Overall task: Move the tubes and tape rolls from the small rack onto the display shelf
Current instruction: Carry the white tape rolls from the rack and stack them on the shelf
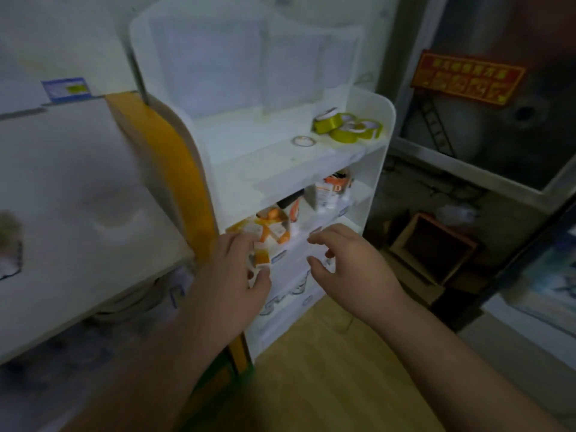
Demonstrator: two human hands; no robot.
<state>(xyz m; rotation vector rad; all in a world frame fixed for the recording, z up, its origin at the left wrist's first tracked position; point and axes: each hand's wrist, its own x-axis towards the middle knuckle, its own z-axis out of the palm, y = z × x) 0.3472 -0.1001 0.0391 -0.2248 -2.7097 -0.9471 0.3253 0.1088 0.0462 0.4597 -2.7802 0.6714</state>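
Both hands are reaching at the white display shelf. The left hand is pinching a small orange and white tube. The right hand is holding nothing, fingers apart and bent. Yellow tape rolls are sitting on the top level.

The display shelf is plain white throughout. On its top tier the tape rolls are shiny yellow-green with white cores, and just left of them lies a thin pale ring of tape. One tier lower, a white tube carries an orange band and label; lower and to the left, the boxes and tubes are orange, yellow and white. Against the shelf's left side runs a mustard-yellow panel. Right of the shelf, on the dark wall, hangs a red sign with yellow characters. Below the shelf the floor is tan wood-grain.
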